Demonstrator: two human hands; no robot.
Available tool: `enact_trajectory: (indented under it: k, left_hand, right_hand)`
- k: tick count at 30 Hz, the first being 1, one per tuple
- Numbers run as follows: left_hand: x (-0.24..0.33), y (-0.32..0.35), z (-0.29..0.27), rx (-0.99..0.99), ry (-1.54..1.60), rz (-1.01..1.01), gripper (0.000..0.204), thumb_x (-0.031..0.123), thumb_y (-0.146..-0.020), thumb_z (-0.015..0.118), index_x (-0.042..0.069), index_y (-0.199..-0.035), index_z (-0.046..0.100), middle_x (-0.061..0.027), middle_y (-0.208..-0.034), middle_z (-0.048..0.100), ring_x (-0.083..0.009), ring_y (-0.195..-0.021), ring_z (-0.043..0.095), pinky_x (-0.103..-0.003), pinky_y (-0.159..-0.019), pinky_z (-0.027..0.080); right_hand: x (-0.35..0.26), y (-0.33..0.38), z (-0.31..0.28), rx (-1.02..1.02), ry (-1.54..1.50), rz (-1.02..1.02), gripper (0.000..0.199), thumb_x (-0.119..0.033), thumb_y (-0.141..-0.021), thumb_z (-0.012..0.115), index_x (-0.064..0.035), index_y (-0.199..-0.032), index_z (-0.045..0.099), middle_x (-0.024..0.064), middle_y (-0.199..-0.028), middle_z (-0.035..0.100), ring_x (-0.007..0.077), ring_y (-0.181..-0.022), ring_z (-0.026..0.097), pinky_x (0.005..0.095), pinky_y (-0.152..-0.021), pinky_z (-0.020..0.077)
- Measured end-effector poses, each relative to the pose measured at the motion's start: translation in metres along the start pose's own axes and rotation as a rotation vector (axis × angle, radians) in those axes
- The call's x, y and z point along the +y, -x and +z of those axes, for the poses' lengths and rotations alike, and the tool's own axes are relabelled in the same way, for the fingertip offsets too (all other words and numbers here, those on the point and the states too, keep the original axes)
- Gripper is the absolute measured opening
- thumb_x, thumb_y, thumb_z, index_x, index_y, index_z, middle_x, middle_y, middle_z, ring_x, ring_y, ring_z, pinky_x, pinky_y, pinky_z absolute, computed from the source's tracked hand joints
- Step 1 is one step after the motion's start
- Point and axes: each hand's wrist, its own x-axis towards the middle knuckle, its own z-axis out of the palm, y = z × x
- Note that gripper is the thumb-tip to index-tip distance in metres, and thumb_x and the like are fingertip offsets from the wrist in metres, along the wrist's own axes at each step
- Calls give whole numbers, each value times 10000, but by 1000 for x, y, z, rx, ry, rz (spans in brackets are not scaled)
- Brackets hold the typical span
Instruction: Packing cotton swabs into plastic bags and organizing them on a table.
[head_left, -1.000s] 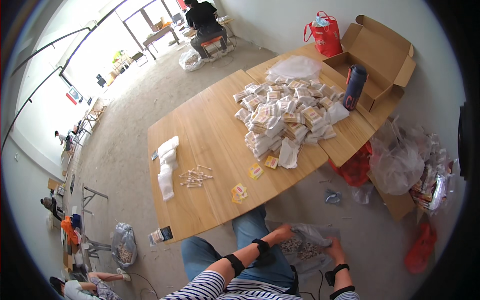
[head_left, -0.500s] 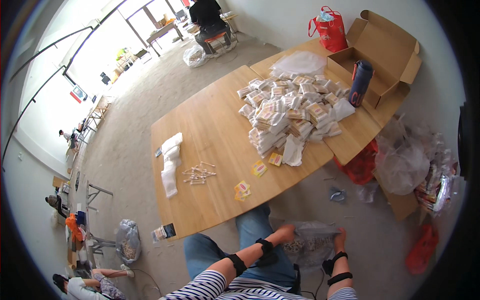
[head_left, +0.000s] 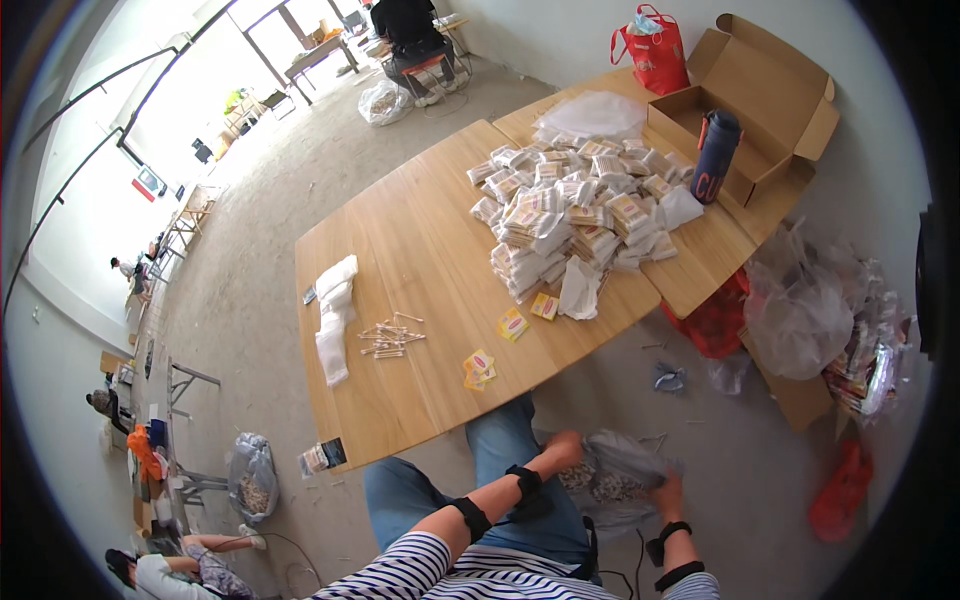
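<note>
A clear plastic bag (head_left: 612,497) with many loose cotton swabs inside stands on the floor beside my right knee, its mouth spread. My left hand (head_left: 563,452) is closed at the bag's left rim, the fingertips partly hidden. Across from it, my right hand (head_left: 668,492) grips the right side of the rim. On the table above lie a small pile of cotton swabs (head_left: 392,337), yellow printed cards (head_left: 479,369) and a row of flat white plastic pouches (head_left: 336,320). A large heap of packed swab pouches (head_left: 580,215) covers the table's right part.
A dark bottle (head_left: 716,157), an open cardboard box (head_left: 745,110) and a red tote bag (head_left: 652,55) stand at the far right of the wooden table (head_left: 400,220). Plastic bags (head_left: 800,310) crowd the floor at right. Other people sit farther off.
My right hand has moved a little down and left, and the bag's mouth now gapes wider, showing more swabs. My left hand has shifted slightly up and left. The view has shifted a little.
</note>
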Motion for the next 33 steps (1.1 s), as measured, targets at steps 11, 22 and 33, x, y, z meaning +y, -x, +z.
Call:
enact_trajectory:
  k: [11, 22, 33]
  left_hand:
    - [-2, 17, 1, -145, 33, 263, 547, 248, -557, 837, -16, -1010, 683, -251, -965, 686, -407, -958, 663, -458, -818, 524]
    - [69, 28, -82, 126, 282, 436, 290, 50, -668, 634, 25, -953, 684, -239, -940, 670, -437, -962, 625, -459, -822, 498]
    - [23, -30, -90, 235, 216, 271, 415, 24, -687, 580, -21, -1096, 630, -285, -1012, 659, -457, -1019, 612, -464, -880, 482]
  right_hand:
    - [-51, 34, -34, -8, 127, 325, 341, -90, -795, 654, 70, -1095, 624, 316, -1087, 634, 506, -1040, 576, 507, -861, 481]
    - [-124, 11, -99, 0, -73, 305, 344, -89, -785, 735, 70, -1081, 660, 205, -1038, 716, 309, -975, 687, 396, -840, 511]
    - [-141, -37, -26, -34, -12, 315, 419, -129, -754, 776, 28, -1124, 659, 205, -1065, 706, 316, -1014, 668, 395, -875, 493]
